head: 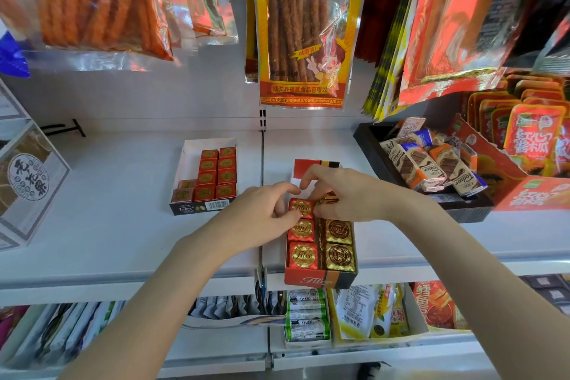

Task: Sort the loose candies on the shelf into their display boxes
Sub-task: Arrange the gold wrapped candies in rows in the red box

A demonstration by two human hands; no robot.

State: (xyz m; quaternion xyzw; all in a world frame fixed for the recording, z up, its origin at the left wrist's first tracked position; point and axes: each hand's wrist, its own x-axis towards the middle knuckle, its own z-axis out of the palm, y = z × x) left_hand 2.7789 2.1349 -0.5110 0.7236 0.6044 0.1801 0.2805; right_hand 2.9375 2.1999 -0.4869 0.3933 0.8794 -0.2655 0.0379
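- White shelf [123, 225] — bare stretches lie left of the red display box [308, 279] at its front edge.
- Foil candies fill that box: red squares [303, 255] left, gold ones [339, 257] right.
- Left hand [262, 210] pinches the rearmost red candy [300, 207]; right hand [345, 194] curls over a gold candy beside it.
- A white box [188, 170] of red cubes sits well apart — back left.

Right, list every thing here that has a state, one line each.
Tileo box: open, two columns, back part unfilled.
Red candy: in the box, pinched by left hand.
Dark gold candy: at the box's right column, under right hand.
White box: open, partly filled with red squares.
Black tray: open, wafer bars heaped loosely.
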